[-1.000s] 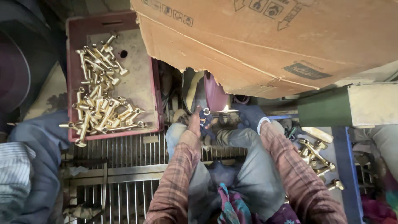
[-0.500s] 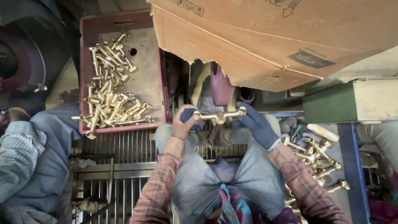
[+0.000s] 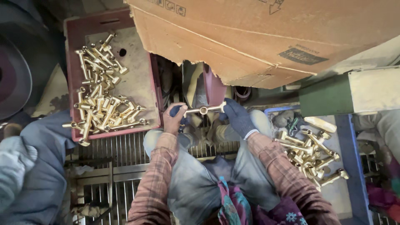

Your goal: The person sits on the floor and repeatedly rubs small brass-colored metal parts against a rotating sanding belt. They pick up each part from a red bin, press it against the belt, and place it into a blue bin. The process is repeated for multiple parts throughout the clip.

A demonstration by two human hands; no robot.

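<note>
At far left, another person's grey sleeve (image 3: 25, 175) edges into view beside a red crate (image 3: 71, 83), which holds a heap of brass fittings (image 3: 100, 106); a few fittings poke over its near rim. The crate sits on a metal grate (image 3: 112, 154) that runs under our knees.

At centre, we hold one brass rod (image 3: 204, 110) level between both hands, just above our lap and close to a dark red wheel (image 3: 212, 87) standing upright behind it. Our left hand (image 3: 174, 118) has its fingers clamped around the rod's left end, where a blue pad shows against the palm. Our right hand (image 3: 237, 116), in a dark blue glove, has its fingers closed on the rod's right end. Checked sleeves (image 3: 154, 179) cover both forearms.

Overhead, a torn cardboard box (image 3: 266, 37) fills the upper frame. To the right, a green block (image 3: 329, 98) lies beside it, and below that a blue tray (image 3: 343, 137) holds a second heap of fittings (image 3: 310, 152) near our right knee.
</note>
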